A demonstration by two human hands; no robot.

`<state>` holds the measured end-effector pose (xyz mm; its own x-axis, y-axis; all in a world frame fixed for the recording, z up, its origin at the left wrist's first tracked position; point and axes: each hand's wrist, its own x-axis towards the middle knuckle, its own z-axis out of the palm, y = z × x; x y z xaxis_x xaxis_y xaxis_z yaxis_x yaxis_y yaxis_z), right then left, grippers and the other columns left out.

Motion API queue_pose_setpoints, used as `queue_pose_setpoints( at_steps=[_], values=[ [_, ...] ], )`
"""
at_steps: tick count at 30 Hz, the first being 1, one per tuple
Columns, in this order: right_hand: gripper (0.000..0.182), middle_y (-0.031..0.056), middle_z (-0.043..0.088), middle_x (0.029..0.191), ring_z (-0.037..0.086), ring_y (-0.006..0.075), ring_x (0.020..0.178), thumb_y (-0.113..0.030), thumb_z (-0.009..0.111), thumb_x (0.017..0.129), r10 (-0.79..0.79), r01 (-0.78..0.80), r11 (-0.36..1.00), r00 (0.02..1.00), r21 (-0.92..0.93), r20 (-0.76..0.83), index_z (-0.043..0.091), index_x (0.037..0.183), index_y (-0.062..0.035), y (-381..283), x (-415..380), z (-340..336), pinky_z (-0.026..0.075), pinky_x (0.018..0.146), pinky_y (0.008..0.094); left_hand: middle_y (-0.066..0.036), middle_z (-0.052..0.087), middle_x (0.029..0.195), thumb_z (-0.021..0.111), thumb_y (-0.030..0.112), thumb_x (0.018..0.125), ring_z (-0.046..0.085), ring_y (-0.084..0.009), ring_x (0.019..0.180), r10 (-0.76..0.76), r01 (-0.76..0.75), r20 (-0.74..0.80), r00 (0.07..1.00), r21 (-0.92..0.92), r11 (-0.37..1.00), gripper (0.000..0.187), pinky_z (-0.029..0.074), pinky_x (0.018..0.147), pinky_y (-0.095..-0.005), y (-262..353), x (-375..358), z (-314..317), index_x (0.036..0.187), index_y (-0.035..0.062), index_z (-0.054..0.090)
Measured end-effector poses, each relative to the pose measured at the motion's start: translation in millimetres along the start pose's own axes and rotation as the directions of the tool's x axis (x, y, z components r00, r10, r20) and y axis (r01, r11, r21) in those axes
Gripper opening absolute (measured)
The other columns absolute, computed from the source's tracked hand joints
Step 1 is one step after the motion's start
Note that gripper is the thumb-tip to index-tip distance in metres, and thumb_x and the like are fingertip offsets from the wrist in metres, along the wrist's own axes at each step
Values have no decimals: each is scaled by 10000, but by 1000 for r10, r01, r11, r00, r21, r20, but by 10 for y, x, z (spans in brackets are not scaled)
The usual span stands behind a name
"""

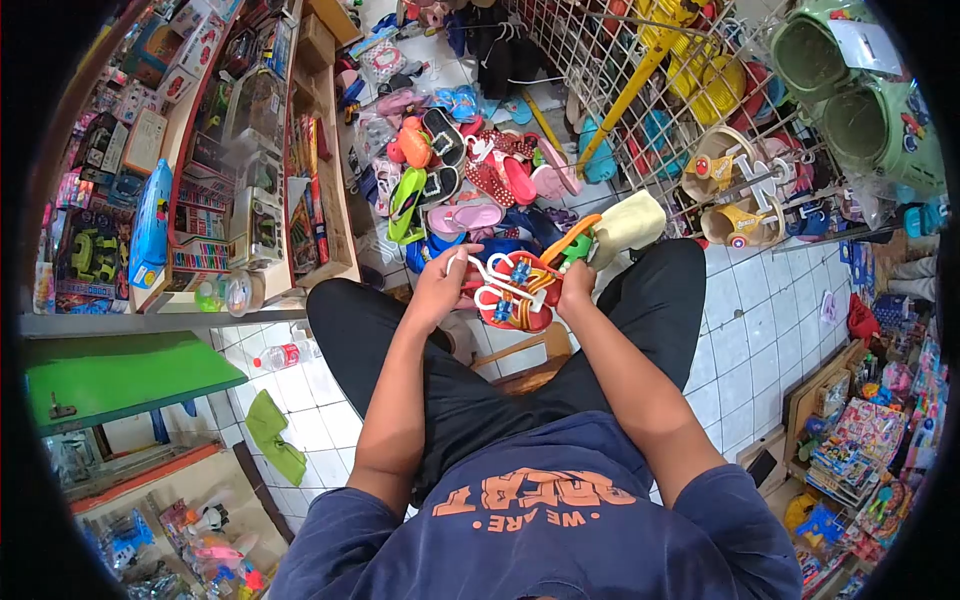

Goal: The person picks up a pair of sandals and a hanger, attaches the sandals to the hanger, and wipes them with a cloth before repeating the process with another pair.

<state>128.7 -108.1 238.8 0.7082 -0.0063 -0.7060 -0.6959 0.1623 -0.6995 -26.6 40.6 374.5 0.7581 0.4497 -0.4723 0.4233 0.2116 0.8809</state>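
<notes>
Over my lap is a pair of small red sandals [517,312] with blue, yellow and white decorated straps, joined to a white plastic hanger [484,268]. My left hand [440,288] pinches the hanger and the sandals' left side between thumb and fingers. At their right edge, my right hand [575,288] is closed round the sandals' side. A brush [630,222] with a wide cream head, a green collar and an orange handle sticks up from the right hand too, its head lying near my right knee.
A heap of children's sandals [465,215] covers the tiles ahead. On the right, a wire rack [620,90] holds hanging footwear, including brown sandals [735,215] and green clogs [860,110]. Shelves of toys [225,190] line the left. A plastic bottle [285,355] lies by my left leg.
</notes>
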Motion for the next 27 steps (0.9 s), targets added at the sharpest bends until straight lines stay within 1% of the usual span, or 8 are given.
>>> queue_pose_setpoints(
  at_steps=[2,4,5,6,16,22,24,27],
  values=[
    [299,172,608,1022,656,279,878,-143,449,864,15,-15,1000,1000,-22,-12,541,1076,46,-14,-29,-17,543,768,396,-47,637,941,394,370,1033,646,-130,830,-4,5,24,1000,-24,1000,408,568,675,-282,-113,15,-11,1305,105,542],
    [370,225,604,1115,645,299,964,-159,471,873,29,-30,999,999,-44,-25,521,1139,93,-74,-126,-21,524,829,400,-56,634,944,398,344,1035,649,-138,839,-27,-1,107,994,255,967,387,570,655,-285,-139,-9,19,1301,102,542],
    [382,235,601,1129,645,309,965,-152,467,868,-6,0,994,998,-110,-55,520,1152,97,-100,-178,-11,523,829,407,-63,631,949,401,308,1037,648,-139,850,210,-257,160,965,392,883,364,569,634,-288,-219,2,111,1296,91,536],
    [394,246,598,1142,645,320,966,-146,463,863,-44,29,983,996,-179,-80,518,1166,101,-116,-208,-12,522,829,414,-79,602,1012,418,257,1030,634,-179,935,-71,59,73,995,150,987,372,555,626,-293,-36,-103,279,1342,68,489],
    [405,251,578,1182,659,336,967,-131,452,871,101,-101,995,993,-3,-67,503,1192,112,-132,-161,16,563,804,441,-104,556,1094,653,291,919,623,-167,917,-108,111,68,992,-36,993,607,584,694,-332,-185,-30,218,1359,46,314],
    [398,242,576,1180,668,332,956,-110,438,867,174,-173,985,984,23,-28,499,1202,96,-161,-141,-6,587,772,438,-108,575,1073,718,187,864,607,-173,892,-71,10,-247,966,-243,970,530,550,673,-321,-405,45,386,1253,26,397],
    [402,242,571,1187,669,332,951,-105,433,866,171,-171,985,985,26,-15,493,1211,91,-150,-127,-1,591,769,436,-108,577,1039,753,188,825,607,-203,887,282,-203,-422,862,222,953,531,512,698,-322,-544,78,417,1200,13,421],
    [414,240,563,1195,670,335,948,-87,411,867,189,-189,980,982,67,8,467,1235,94,-134,-91,-5,595,768,446,-114,502,1021,777,183,783,539,-212,926,320,-214,-628,710,242,947,583,451,823,-347,-320,-208,743,1181,-7,396]
  ],
)
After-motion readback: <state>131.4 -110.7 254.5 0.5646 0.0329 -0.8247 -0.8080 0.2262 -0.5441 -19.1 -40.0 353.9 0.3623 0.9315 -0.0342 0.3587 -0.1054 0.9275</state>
